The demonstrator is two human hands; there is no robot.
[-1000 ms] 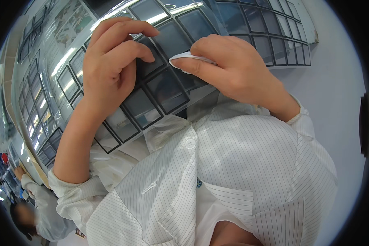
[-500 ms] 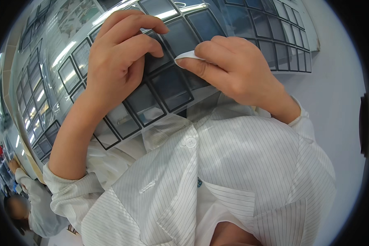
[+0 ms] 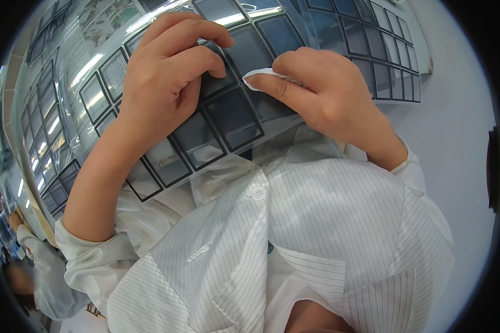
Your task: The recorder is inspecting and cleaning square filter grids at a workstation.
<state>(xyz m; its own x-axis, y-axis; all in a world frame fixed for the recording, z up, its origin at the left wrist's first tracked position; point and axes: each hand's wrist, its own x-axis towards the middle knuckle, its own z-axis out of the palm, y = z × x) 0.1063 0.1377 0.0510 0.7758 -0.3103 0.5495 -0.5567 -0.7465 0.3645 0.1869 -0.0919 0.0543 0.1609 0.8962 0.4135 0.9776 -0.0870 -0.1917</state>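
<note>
The right hand pinches a white cloth, partly hidden by its fingers, over dark-framed panels cut off above; the left hand curls loosely, its hold impossible to tell.

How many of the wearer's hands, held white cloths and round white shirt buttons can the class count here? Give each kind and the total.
Wearer's hands: 2 (left hand, right hand)
White cloth: 1
Round white shirt button: 1
Total: 4

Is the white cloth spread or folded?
Folded or bunched, not spread: the white cloth shows as a narrow strip pinched in the right hand.
</note>
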